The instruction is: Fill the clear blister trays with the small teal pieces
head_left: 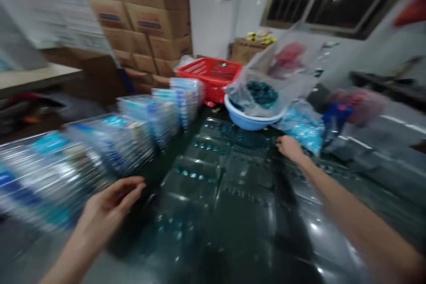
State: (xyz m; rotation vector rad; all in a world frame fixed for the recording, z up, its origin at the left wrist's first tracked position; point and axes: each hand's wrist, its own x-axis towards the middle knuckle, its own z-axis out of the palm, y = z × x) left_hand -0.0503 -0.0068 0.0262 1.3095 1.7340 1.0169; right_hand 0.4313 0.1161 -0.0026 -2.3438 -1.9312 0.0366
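Note:
My left hand (111, 202) hovers over the dark table's left side, beside the rows of packs. Its thumb and index tip come together in a pinch; anything between them is too blurred to make out. My right hand (290, 147) reaches far forward, fingers closed, near the blue basin and the clear trays. What it grips, if anything, is hidden. Between my hands lie clear plastic trays (246, 173) in columns. Small teal beads or pieces (195, 174) sit in rows in the left ones.
Upright clear packs with blue labels (129, 140) line the left. Behind stand a red basket (189, 71), a light blue basin (248, 120) with a bag of dark teal pieces (262, 94), and a bag of light blue pieces (304, 126). Cardboard boxes (143, 17) are stacked at the back.

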